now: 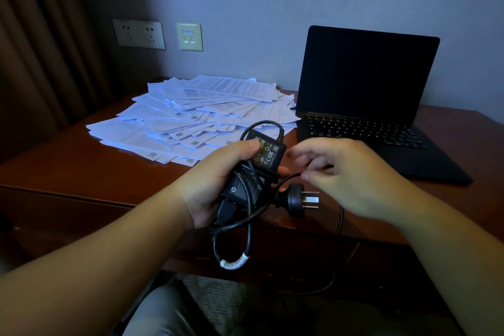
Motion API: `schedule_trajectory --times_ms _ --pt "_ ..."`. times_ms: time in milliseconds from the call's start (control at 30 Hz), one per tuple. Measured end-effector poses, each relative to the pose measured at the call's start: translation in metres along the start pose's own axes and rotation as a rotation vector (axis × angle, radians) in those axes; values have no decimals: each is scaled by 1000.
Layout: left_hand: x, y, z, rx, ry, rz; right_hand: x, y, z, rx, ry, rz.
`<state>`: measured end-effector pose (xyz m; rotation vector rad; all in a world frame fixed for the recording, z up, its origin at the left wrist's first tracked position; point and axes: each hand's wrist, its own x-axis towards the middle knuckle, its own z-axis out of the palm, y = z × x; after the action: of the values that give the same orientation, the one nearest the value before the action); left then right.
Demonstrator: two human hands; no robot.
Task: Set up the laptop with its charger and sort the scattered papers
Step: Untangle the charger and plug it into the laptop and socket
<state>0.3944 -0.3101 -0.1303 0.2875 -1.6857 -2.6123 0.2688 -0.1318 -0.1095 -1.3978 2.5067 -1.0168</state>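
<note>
Your left hand (218, 185) gripped the charger (261, 161) in front of the desk (81, 169), cable (242, 229) looped below, plug (296, 199) poking right. Your right hand (351, 174) pinched the cable beside it. Papers (196, 114) lay fanned far left, the open laptop (365, 98) far right.

An "hp" logo is seen on the charger (246, 188) gripped in the left hand (215, 185); "CE" and "EAC" marks are printed beside the thumb.
</note>
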Motion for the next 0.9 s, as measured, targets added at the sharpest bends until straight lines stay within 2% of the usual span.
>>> schedule_trajectory --times_ms 167,300,467,700,800,900 --pt "4 0 -3 -19 -12 -14 2 -4 -2 74 -37 -5" --pt "5 2 2 -10 -24 -26 3 -4 -3 -18 38 -27" --pt "7 3 3 95 79 31 3 -11 -11 -132 173 -108" --pt "16 4 3 -21 306 -2 -9 -17 -14 -168 66 19" --pt "18 4 6 8 319 8 -13 -18 -7 -189 9 73" --pt "17 4 11 56 308 32 -17 -19 -4 -272 20 78"
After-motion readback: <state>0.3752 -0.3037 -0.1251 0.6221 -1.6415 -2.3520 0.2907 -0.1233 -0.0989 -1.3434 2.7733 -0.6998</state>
